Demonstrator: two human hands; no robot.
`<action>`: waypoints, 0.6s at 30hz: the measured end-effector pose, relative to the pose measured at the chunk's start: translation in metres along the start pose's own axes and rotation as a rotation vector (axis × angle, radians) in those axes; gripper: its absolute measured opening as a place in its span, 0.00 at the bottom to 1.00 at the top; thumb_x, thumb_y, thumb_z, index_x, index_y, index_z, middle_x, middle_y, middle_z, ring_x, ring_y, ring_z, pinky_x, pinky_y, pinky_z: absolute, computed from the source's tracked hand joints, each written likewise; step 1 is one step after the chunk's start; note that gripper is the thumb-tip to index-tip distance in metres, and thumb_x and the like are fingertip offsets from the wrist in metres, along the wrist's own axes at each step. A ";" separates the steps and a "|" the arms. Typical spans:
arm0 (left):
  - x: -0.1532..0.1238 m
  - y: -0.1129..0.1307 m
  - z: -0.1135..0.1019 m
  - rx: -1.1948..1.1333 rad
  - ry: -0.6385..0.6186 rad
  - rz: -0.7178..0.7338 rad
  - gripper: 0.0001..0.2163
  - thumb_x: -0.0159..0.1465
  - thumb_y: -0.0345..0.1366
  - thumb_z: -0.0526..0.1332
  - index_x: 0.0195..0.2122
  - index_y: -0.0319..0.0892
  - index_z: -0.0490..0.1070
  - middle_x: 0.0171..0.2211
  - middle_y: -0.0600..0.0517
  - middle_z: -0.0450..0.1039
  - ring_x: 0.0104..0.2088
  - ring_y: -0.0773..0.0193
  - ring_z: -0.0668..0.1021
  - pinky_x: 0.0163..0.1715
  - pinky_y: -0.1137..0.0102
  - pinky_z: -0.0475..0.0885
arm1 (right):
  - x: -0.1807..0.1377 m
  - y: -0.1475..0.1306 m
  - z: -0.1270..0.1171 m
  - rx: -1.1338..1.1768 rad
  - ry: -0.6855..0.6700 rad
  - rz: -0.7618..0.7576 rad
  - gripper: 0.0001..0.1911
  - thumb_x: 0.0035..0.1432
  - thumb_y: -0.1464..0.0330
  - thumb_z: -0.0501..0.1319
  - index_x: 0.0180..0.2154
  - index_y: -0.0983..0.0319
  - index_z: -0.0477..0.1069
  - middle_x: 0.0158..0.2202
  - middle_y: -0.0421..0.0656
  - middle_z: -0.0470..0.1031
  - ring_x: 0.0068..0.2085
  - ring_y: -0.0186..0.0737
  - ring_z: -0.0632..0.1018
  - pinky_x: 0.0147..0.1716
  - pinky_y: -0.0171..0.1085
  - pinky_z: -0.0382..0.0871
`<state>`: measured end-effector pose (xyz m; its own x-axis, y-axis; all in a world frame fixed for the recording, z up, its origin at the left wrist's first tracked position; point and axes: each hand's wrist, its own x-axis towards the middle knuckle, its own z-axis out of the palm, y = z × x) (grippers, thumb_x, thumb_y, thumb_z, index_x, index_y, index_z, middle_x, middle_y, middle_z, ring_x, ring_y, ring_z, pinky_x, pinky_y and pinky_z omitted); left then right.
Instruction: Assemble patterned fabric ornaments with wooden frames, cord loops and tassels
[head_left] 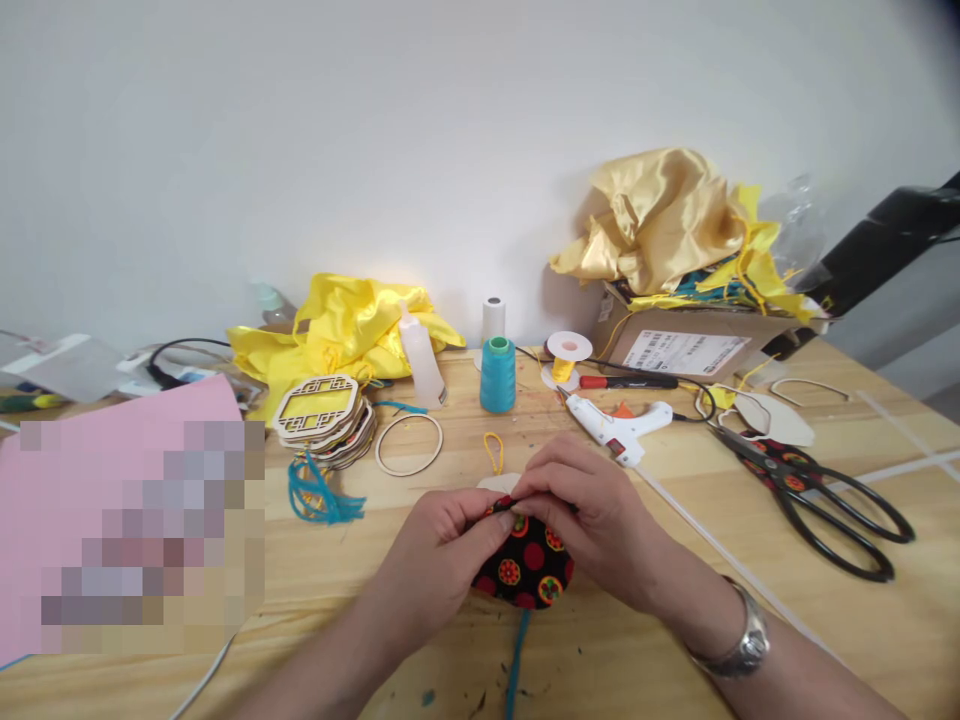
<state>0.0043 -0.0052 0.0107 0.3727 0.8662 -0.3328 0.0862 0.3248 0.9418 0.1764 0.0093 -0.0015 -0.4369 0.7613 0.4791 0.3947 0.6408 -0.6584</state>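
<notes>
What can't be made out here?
Head view, upper edge of the black cloth with red and orange dots: covered by the left fingers and right fingers.
Head view, lower end of the teal cord: cut off by the bottom edge.
Head view, text on the white rectangular paper label: too small.
Head view, detail on the flat pink sheet: masked by pixel blocks.

The left hand [454,545] and right hand [592,510] were bare, as were the left forearm [322,645] and right forearm [694,600]. Around the right wrist, at the near right, sat a silver bracelet [742,645]: a broad, shiny, curved band with darker patches and raised detail too small to read.
</notes>
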 end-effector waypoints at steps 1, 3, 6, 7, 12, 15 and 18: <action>0.000 0.000 0.000 0.031 -0.007 0.007 0.10 0.59 0.37 0.59 0.33 0.42 0.80 0.26 0.54 0.77 0.29 0.66 0.73 0.31 0.73 0.66 | 0.000 0.000 0.000 0.001 -0.009 0.013 0.06 0.59 0.76 0.57 0.32 0.61 0.71 0.32 0.41 0.70 0.36 0.36 0.70 0.37 0.36 0.66; 0.000 0.000 -0.001 0.098 -0.017 0.029 0.10 0.60 0.36 0.58 0.35 0.42 0.80 0.28 0.54 0.77 0.30 0.64 0.73 0.33 0.72 0.66 | 0.001 -0.002 -0.001 0.005 -0.038 0.052 0.06 0.59 0.76 0.57 0.31 0.61 0.69 0.31 0.41 0.70 0.36 0.35 0.70 0.37 0.36 0.65; -0.001 0.000 -0.002 0.170 -0.031 0.061 0.11 0.61 0.36 0.57 0.34 0.41 0.80 0.29 0.53 0.78 0.32 0.62 0.74 0.34 0.71 0.66 | 0.001 -0.005 -0.003 0.015 -0.094 0.121 0.07 0.58 0.77 0.57 0.30 0.62 0.67 0.31 0.40 0.69 0.36 0.35 0.69 0.36 0.35 0.64; -0.001 0.001 -0.002 0.174 -0.036 0.064 0.11 0.61 0.36 0.57 0.34 0.41 0.80 0.29 0.53 0.78 0.32 0.62 0.74 0.34 0.71 0.67 | 0.002 -0.007 -0.004 0.023 -0.111 0.146 0.07 0.59 0.77 0.57 0.29 0.62 0.66 0.31 0.39 0.68 0.36 0.35 0.69 0.36 0.34 0.64; -0.002 -0.001 -0.001 0.111 -0.049 0.048 0.11 0.60 0.38 0.59 0.35 0.42 0.80 0.28 0.52 0.78 0.31 0.61 0.75 0.33 0.71 0.68 | 0.004 -0.008 -0.006 0.083 -0.142 0.260 0.07 0.60 0.76 0.55 0.29 0.61 0.63 0.29 0.38 0.68 0.33 0.34 0.68 0.32 0.33 0.62; -0.002 -0.001 -0.001 0.011 -0.043 -0.016 0.11 0.59 0.39 0.60 0.37 0.43 0.80 0.28 0.52 0.79 0.31 0.61 0.76 0.33 0.70 0.70 | 0.005 -0.007 -0.010 0.107 -0.045 0.314 0.09 0.60 0.76 0.53 0.28 0.61 0.63 0.26 0.37 0.66 0.29 0.32 0.67 0.30 0.33 0.62; -0.002 0.000 -0.001 -0.045 0.005 -0.066 0.11 0.58 0.39 0.61 0.37 0.42 0.80 0.27 0.51 0.79 0.29 0.62 0.77 0.31 0.71 0.71 | 0.006 -0.005 -0.012 0.141 0.028 0.292 0.09 0.60 0.75 0.54 0.27 0.61 0.63 0.25 0.37 0.65 0.29 0.32 0.68 0.30 0.33 0.62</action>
<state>0.0026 -0.0070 0.0112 0.3628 0.8441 -0.3948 0.0693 0.3981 0.9147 0.1812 0.0114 0.0117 -0.2982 0.9148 0.2725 0.3839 0.3764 -0.8432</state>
